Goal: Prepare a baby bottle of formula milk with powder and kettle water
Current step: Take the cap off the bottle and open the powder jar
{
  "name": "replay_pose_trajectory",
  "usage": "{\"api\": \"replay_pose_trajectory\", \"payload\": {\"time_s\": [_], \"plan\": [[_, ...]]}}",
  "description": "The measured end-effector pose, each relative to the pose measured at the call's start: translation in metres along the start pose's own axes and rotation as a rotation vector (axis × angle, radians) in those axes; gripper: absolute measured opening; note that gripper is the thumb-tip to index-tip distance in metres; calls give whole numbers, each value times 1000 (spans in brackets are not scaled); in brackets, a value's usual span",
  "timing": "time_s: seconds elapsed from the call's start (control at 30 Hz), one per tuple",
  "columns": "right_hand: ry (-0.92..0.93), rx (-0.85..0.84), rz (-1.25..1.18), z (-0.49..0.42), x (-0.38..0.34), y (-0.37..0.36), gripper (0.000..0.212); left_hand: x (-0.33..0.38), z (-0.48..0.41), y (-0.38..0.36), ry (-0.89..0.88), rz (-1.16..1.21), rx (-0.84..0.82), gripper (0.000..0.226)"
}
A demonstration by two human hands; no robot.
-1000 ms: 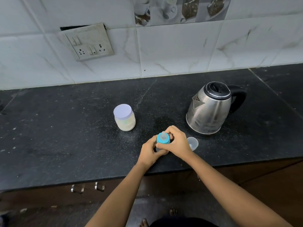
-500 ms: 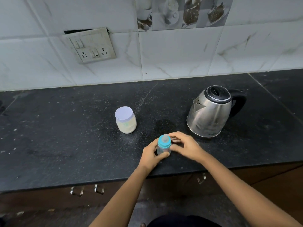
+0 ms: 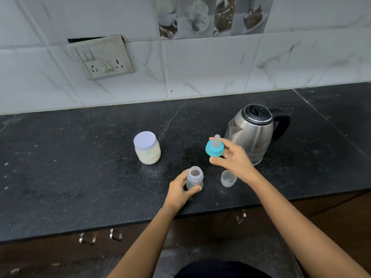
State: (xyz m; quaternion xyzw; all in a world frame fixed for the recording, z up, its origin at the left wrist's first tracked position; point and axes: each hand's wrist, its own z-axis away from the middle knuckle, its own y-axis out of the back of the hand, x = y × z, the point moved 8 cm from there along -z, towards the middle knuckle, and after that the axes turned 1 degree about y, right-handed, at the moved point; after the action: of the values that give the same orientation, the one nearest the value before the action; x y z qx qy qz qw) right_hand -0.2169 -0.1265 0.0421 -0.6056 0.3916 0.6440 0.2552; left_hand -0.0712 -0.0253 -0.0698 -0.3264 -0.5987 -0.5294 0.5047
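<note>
Broadly, the dark worktop [image 3: 80, 167] spread under both hands. Just behind the right hand [image 3: 234, 159] stood the steel kettle [image 3: 255, 133]; the powder jar [image 3: 147, 148] sat up and left of the left hand [image 3: 179, 192]. That hand clasped the open baby bottle [image 3: 194, 178], upright on the worktop. The right hand pinched the blue teat cap [image 3: 214, 148] in the air, with a small clear cup [image 3: 227, 178] just below its wrist.

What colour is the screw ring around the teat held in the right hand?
Turquoise blue. The ring carries a clear teat and shows best in the head view.
</note>
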Motion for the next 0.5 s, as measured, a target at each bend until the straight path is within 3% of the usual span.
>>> {"api": "replay_pose_trajectory", "payload": {"time_s": [0.37,0.5], "plan": [[-250,18,268,40,48,49,73,1,2,-1,-41,37,34,52],[-199,24,487,42,40,51,67,-2,1,-2,-40,30,28,53]]}}
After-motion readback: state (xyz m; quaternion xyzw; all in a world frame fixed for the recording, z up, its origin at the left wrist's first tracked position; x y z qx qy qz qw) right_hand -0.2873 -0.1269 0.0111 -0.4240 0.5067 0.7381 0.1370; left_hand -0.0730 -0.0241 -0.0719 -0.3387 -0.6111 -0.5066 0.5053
